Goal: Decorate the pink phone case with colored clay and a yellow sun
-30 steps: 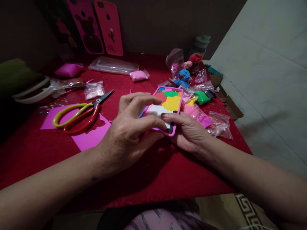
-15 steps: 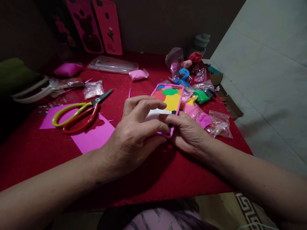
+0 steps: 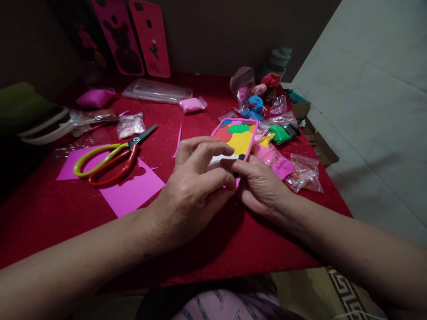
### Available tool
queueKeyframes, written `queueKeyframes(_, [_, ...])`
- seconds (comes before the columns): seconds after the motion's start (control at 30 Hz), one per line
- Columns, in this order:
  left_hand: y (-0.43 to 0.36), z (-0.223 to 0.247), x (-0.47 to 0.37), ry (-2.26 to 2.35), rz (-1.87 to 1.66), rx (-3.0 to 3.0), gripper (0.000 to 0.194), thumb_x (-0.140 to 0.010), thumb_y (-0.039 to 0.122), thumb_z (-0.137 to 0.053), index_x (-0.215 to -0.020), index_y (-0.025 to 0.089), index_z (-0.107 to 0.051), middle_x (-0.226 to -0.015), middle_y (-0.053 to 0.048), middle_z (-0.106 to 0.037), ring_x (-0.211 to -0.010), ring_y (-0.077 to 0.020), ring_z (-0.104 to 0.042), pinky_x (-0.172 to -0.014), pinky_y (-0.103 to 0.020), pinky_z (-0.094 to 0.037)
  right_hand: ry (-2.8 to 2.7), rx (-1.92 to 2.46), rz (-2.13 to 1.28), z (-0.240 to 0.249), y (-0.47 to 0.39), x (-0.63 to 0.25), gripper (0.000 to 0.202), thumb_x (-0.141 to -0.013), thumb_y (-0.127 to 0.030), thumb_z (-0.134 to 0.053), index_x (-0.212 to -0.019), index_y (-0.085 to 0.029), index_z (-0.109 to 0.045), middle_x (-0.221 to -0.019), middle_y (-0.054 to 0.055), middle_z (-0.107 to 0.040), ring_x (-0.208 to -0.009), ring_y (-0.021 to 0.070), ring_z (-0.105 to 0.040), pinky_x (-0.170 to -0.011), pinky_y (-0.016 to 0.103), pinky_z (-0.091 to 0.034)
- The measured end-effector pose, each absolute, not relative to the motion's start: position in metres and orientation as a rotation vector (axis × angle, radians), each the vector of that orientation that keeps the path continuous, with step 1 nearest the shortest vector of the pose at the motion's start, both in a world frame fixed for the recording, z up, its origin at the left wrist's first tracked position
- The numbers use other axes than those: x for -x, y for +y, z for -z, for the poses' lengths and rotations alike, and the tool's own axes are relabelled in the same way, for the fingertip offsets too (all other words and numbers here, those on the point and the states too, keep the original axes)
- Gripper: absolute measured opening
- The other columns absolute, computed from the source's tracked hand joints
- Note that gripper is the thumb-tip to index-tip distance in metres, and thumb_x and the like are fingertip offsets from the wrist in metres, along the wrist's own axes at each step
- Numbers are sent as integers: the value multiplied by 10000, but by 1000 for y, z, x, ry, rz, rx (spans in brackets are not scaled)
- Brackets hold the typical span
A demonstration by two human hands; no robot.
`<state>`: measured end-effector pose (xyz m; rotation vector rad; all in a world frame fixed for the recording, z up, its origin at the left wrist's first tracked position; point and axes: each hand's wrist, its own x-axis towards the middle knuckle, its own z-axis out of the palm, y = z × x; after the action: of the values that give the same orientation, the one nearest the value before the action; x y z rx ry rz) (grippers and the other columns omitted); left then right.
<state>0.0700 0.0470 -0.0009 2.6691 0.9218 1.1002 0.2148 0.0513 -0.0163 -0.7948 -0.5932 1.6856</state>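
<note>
A phone case (image 3: 242,142) covered in patches of coloured clay, with a pink clay rim, is tilted up in front of me. My right hand (image 3: 262,184) grips its lower right corner, thumb on the front face and fingers behind. Over the lower left part lies my left hand (image 3: 196,182), its thumb and index finger pinched together at the bottom pink edge. The other left fingers curl above the white patch and hide much of the case's left side.
Scissors (image 3: 123,155) lie on a pink sheet (image 3: 133,195) at left. A thin pink strip (image 3: 178,141) rests beyond my left hand. Bags of coloured clay (image 3: 282,133) crowd the right. Clear cases (image 3: 156,91) and decorated cases (image 3: 151,40) are at the back of the red-covered table (image 3: 200,262).
My left thumb and index finger have closed together at the case's bottom edge. The case has shifted slightly, and my right hand keeps its grip.
</note>
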Motion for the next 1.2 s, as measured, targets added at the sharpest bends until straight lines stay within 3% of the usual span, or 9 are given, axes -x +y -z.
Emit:
queueKeyframes(0.23, [46,5,-73,945,-1125,-2702,90,-830,168,-662,-756,218,-676,-1134,-91,-645,-1165,-296,-509,-987,-500,-420,-640,793,-1667,18,51,-214,298,-687,-32,-648,-930,-204,-667,-859,-17,-724,-819,155,-653,-836,285,-503])
queueKeyframes(0.33, [46,3,-72,957,-1115,-2686,69,-835,193,-661,-777,228,-666,-1154,-70,-643,-1174,-290,-508,-986,-493,-423,-626,795,-1673,18,51,-215,279,-676,-27,-650,-895,-199,-666,-834,-20,-720,-786,148,-657,-809,276,-519])
queueKeyframes(0.4, [46,-3,-66,962,-1121,-2669,14,-847,222,-661,-842,221,-674,-1181,-82,-637,-1187,-289,-506,-1001,-487,-408,-593,820,-1708,16,53,-217,234,-677,-41,-664,-866,-178,-663,-808,-2,-720,-733,151,-660,-757,278,-541])
queueKeyframes(0.53, [57,-18,-48,1143,-1271,-2319,194,-855,266,-678,-1039,208,-654,-1172,-56,-651,-1167,-253,-537,-1057,-442,-366,-512,853,-1862,11,59,-226,238,-676,-44,-651,-892,-144,-649,-803,46,-735,-695,193,-685,-693,355,-600])
queueKeyframes(0.63, [73,-21,-38,1234,-1361,-1643,192,-827,285,-710,-989,195,-659,-1031,-22,-669,-983,-203,-607,-918,-364,-464,-486,813,-1956,10,65,-232,271,-676,-44,-645,-932,-134,-634,-801,58,-742,-656,203,-688,-635,392,-627])
queueKeyframes(0.73, [86,-15,-38,1158,-1143,-1116,85,-854,231,-626,-891,157,-648,-823,-43,-654,-708,-155,-610,-620,-295,-501,-478,766,-2010,12,68,-237,260,-706,-74,-659,-958,-125,-623,-815,79,-748,-660,209,-693,-596,392,-635])
queueKeyframes(0.8, [90,-8,-41,1065,-949,-962,111,-873,192,-552,-843,124,-635,-728,-72,-643,-599,-152,-595,-505,-265,-480,-482,742,-2031,13,68,-238,268,-731,-85,-647,-996,-107,-617,-847,106,-753,-689,218,-703,-587,384,-636])
queueKeyframes(1.0, [88,3,-44,807,-742,-911,296,-910,362,-543,-825,103,-657,-686,-102,-646,-537,-155,-583,-407,-220,-464,-520,755,-2067,12,67,-237,247,-841,-148,-586,-1081,-89,-595,-851,118,-759,-703,219,-732,-558,319,-633])
queueKeyframes(1.2, [88,1,-48,762,-702,-857,311,-960,259,-425,-758,123,-618,-648,-85,-619,-520,-161,-570,-392,-226,-451,-585,684,-2129,16,71,-238,253,-879,-122,-496,-1121,-73,-556,-837,131,-754,-678,225,-731,-553,357,-639])
